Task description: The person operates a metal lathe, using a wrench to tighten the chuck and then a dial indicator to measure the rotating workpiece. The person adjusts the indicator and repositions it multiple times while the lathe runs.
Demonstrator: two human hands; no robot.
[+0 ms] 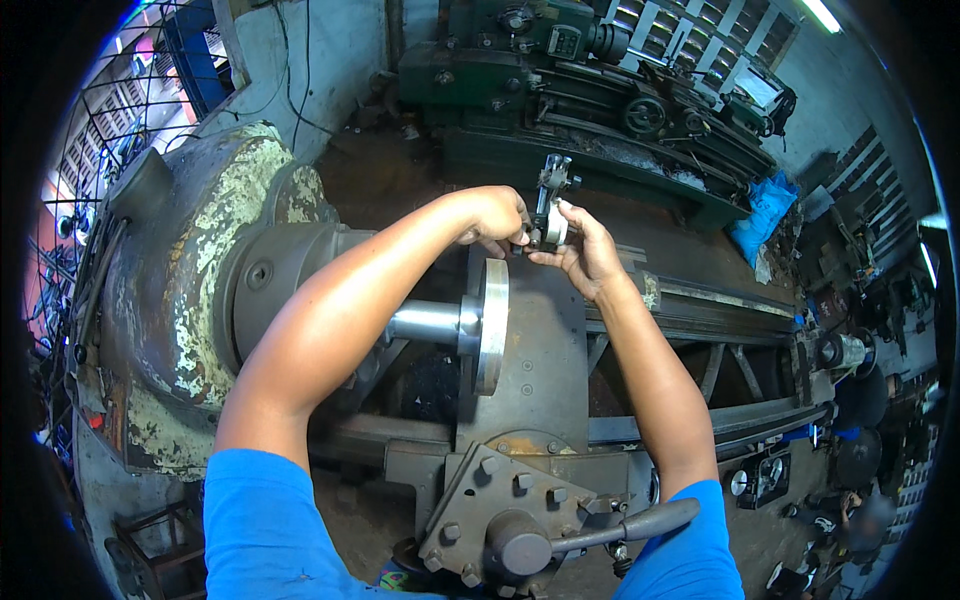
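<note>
Your two hands are up over the big old lathe [200, 300], close together at the tool holder [551, 205]. The tool holder is a small metal piece that stands up on top of the grey carriage [530, 350], just past the shiny round plate [492, 325].

Your left hand [492, 218] reaches in from the left. Its fingers [515, 236] are curled in tight and press on the left side of the tool holder. You cannot tell if they grip a small part or only push on it, as the knuckles hide that spot.

Your right hand [585, 252] comes in from the right. Its thumb and first fingers [560, 208] are pinched around a pale, round bit on the right side of the tool holder. The rest of that hand is loosely curled below.

The shiny round plate sits on a smooth steel shaft [425, 322]. The shaft comes out of the fat, rusty head of the lathe, where the paint is peeling off in pale flakes. Your left arm crosses over the shaft.

Low down, near your body, there is a grey block with many bolt heads [500, 500]. A long handle [640, 522] sticks out of it to the right.

Behind your hands, across a dirty floor, stands a green machine [560, 90]. A blue bag [768, 208] lies next to its right end. You wear blue sleeves [260, 530].
</note>
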